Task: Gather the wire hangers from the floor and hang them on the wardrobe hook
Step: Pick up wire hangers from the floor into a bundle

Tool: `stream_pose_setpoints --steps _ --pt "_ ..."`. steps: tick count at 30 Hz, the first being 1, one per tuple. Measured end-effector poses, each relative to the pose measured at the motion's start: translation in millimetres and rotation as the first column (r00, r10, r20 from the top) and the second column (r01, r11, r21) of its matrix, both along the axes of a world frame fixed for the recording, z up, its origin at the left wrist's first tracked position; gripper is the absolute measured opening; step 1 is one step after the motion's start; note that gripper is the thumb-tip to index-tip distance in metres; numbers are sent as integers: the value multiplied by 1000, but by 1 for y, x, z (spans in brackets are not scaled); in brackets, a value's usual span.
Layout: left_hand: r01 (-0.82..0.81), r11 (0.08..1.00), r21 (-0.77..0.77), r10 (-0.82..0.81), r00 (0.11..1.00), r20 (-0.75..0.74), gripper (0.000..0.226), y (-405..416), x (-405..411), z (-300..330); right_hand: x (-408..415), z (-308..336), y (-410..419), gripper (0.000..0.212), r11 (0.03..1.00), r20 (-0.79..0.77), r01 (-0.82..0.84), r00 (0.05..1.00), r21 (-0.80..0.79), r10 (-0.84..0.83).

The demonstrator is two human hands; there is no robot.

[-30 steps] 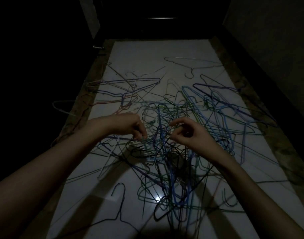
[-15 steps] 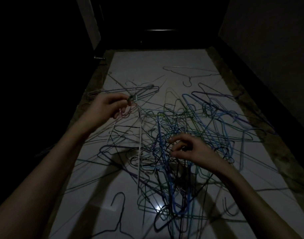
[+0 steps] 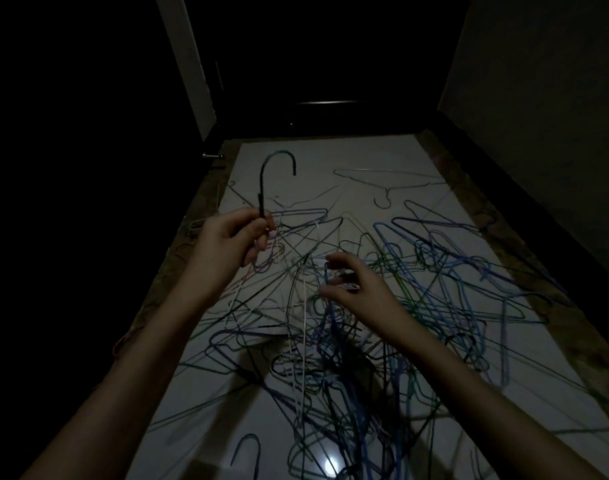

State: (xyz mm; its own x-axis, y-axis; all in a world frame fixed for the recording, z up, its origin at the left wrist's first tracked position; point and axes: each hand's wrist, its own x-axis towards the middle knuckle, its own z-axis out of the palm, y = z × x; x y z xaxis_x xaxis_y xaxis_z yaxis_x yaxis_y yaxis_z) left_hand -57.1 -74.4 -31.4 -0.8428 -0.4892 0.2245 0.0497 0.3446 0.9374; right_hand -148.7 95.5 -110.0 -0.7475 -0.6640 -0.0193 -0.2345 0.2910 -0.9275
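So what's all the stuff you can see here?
held hanger: one, dark, hook up, gripped at the neck by the left hand.
hanger pile: too many to count; blue, green, purple, black and white wire, tangled on the floor.
lone hanger: one, pale, lying apart at the far end.
floor: one, pale glossy tile with darker borders.
door handle: one, metal, far left.
left hand: raised, grips the hanger.
right hand: over the pile, fingers curled among the wires; grip unclear.
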Motion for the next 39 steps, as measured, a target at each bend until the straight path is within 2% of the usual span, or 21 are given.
stream_pose_setpoints --steps 2,4,6,9,11,13,16,20,25,29,33,36,39 --pt "5 1000 -10 -5 1000 7 26 0 1 4 -9 -1 -16 56 1000 24 17 1000 -2 -17" --pt "1 1000 -9 -1 1000 8 26 0 2 5 -16 -6 -30 56 1000 49 24 998 3 -24" --pt "-9 1000 6 9 1000 5 27 -1 3 6 -21 -10 -42 46 999 65 51 997 -8 -51" --pt "-9 1000 -15 10 1000 19 27 -2 4 8 -26 -9 -56 10 992 -17 103 994 -70 -105" --pt "-42 999 -26 43 999 16 27 -8 4 11 -27 -6 -60 18 978 -93 164 980 -126 -177" --pt "-100 985 -137 102 995 5 27 -20 2 17 -24 0 -59 22 968 -180 193 959 -164 -221" --pt "-180 914 -363 195 981 5 15 -32 -2 21 -22 10 -55 22 959 -254 202 934 -198 -250" --pt "-254 890 -377 263 964 -29 14 -38 -5 16 -18 25 -56 20 957 -277 164 933 -241 -230" --pt "-310 876 -368 328 944 -14 27 -44 1 -8 -14 28 -56 23 962 -93 98 988 -255 -126" --pt "-381 862 -336 421 906 52 16 -38 21 -42 10 7 -65 22 968 13 17 1000 -252 -14" --pt "-473 844 -253 509 854 103 13 -44 43 -69 16 -1 -80 15 946 173 41 985 -322 16" --pt "-514 836 -191 540 833 121 15 -49 55 -77 19 -12 -90 14 966 154 -2 987 -259 44" --pt "-548 817 -179 573 804 158 19 -58 64 -85 18 -21 -99 16 978 130 25 991 -206 2"
